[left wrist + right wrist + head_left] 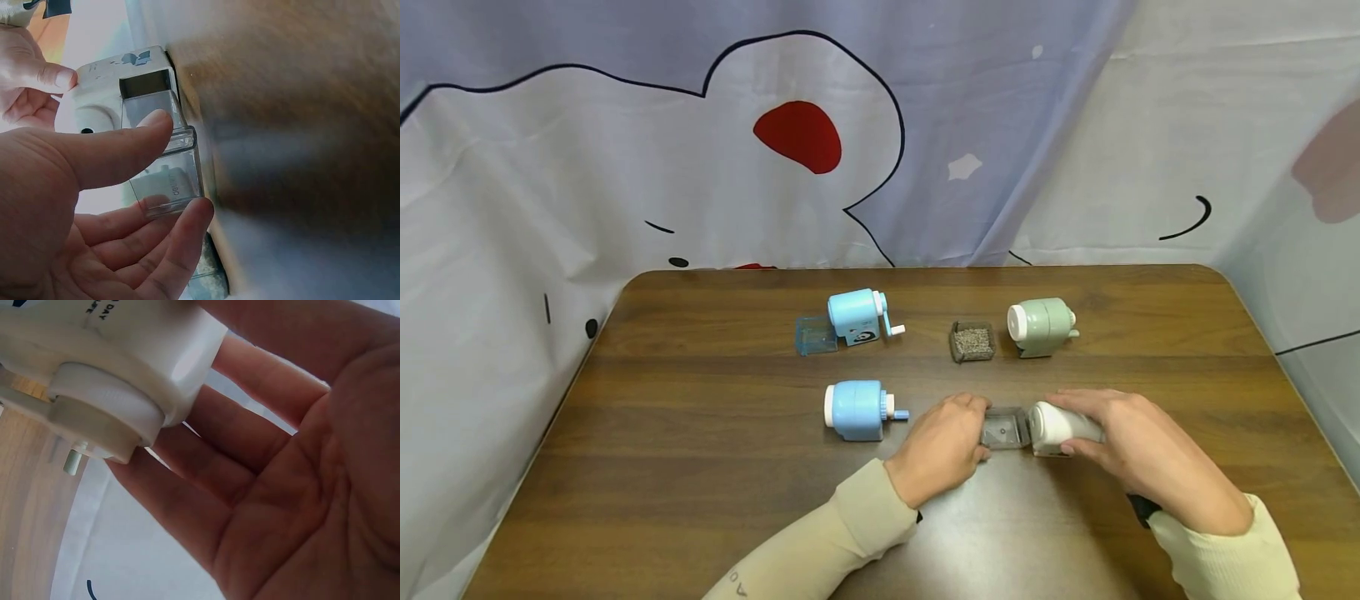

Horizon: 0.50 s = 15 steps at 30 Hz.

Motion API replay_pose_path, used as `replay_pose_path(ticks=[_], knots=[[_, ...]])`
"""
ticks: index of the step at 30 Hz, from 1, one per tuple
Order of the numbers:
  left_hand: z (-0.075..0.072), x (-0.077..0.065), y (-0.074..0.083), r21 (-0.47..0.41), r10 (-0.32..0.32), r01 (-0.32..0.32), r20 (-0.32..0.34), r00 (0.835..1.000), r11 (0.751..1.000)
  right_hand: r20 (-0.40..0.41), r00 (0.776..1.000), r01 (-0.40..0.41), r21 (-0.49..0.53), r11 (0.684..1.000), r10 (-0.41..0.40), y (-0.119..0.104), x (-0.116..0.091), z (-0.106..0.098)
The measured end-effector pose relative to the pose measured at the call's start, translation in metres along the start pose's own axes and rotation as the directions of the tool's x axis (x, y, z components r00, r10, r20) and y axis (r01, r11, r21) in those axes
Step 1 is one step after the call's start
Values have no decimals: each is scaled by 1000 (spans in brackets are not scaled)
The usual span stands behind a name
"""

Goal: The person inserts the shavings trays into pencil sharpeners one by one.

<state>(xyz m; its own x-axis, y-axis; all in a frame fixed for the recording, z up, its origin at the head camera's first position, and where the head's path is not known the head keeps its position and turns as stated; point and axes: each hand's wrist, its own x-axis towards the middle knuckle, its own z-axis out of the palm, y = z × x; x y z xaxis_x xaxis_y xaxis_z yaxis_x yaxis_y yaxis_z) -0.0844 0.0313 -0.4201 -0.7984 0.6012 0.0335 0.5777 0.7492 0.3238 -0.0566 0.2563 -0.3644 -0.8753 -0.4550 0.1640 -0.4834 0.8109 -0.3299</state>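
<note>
A white crank pencil sharpener [1060, 427] stands on the table, and my right hand [1138, 429] grips it from the right with thumb and fingers around its body. Its crank side shows close up in the right wrist view, next to my fingers [206, 431]. My left hand [946, 446] pinches a clear shavings drawer [1003, 427] between thumb and fingertips. In the left wrist view, the drawer's inner end meets the dark slot [145, 83] at the sharpener's base, while most of the drawer sticks out.
Behind my hands stand a green sharpener [1043, 325] and a smoky drawer [972, 343] full of shavings. Farther left are a light blue sharpener [853, 313] with a blue clear drawer [816, 335] beside it, and another blue sharpener [859, 410]. A printed curtain [925, 133] hangs behind the table.
</note>
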Motion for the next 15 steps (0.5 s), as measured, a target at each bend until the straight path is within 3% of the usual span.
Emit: replay_pose_path(ticks=[15], knots=[[2, 6, 8, -19, 27, -27, 9, 1000, 999, 47, 998, -41, 11, 999, 40, -1, 3, -3]])
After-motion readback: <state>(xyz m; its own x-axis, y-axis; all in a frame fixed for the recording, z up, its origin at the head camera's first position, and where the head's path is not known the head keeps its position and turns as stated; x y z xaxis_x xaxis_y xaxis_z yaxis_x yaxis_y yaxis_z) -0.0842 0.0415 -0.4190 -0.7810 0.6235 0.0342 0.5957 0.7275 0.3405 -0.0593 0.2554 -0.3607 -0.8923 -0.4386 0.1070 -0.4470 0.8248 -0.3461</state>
